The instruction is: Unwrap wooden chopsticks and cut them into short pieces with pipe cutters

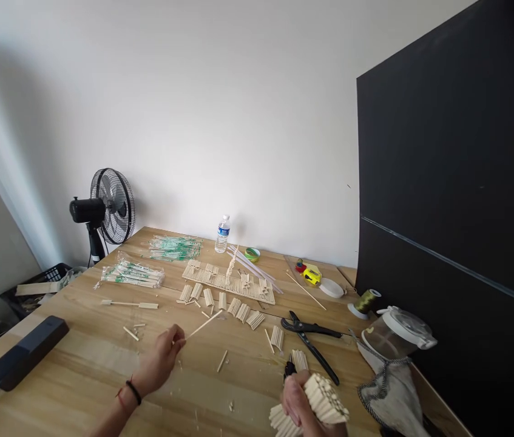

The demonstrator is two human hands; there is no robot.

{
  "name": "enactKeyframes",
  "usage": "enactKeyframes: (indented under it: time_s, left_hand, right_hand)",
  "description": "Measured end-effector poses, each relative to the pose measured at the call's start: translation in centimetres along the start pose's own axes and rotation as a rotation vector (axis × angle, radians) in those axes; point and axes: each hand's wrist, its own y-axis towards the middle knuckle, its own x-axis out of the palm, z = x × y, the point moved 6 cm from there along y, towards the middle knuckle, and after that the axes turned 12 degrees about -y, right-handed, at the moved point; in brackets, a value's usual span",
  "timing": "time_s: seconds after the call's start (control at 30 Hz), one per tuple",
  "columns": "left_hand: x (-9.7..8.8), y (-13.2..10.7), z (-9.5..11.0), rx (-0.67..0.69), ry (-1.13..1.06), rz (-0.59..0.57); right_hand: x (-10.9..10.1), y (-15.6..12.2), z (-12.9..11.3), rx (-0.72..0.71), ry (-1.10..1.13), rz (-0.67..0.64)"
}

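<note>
My left hand [162, 358] is pinched shut on a thin wooden stick [204, 324] that points up and to the right above the wooden table [79, 376]. A black and red band circles that wrist. My right hand [297, 405] at the bottom edge grips a thick bundle of cut wooden sticks [323, 400]. Small glued stick panels [243, 311] lie in a row ahead of my hands, in front of a long flat stick assembly [229, 281]. Loose short stick pieces [223, 360] are scattered between the hands.
Black shears [311, 340] lie right of centre. Wrapped chopstick packs [133, 274] [175, 247], a water bottle [223, 233], a tape roll [252, 254], a thread spool [366, 301], a clear jug [393, 337] on a cloth, a black bar [27, 352], a fan [106, 209] and a black board [452, 194] surround the work.
</note>
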Motion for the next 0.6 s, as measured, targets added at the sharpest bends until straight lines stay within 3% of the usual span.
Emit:
enactKeyframes:
  time_s: [0.07,0.17,0.3,0.47,0.6]
  left_hand:
    - [1.0,-2.5,1.3,0.06,-0.25,-0.005]
    - [3.9,-5.4,2.4,0.053,-0.631,-0.06]
    - [6.8,-7.1,2.6,0.015,-0.746,-0.104]
    - [4.9,-7.2,2.5,0.044,-0.565,0.059]
    - [4.6,-5.9,3.0,0.167,-0.546,-0.043]
  right_hand:
    - [2.0,-0.2,0.1,0.053,0.071,-0.069]
    - [6.0,-0.4,-0.8,0.095,0.254,-0.312]
    - [9.4,-0.5,-2.1,0.075,0.255,-0.491]
    - [9.7,-0.5,-3.7,-0.014,0.156,-0.455]
    - [10.2,-0.9,-6.1,-0.11,0.188,-0.439]
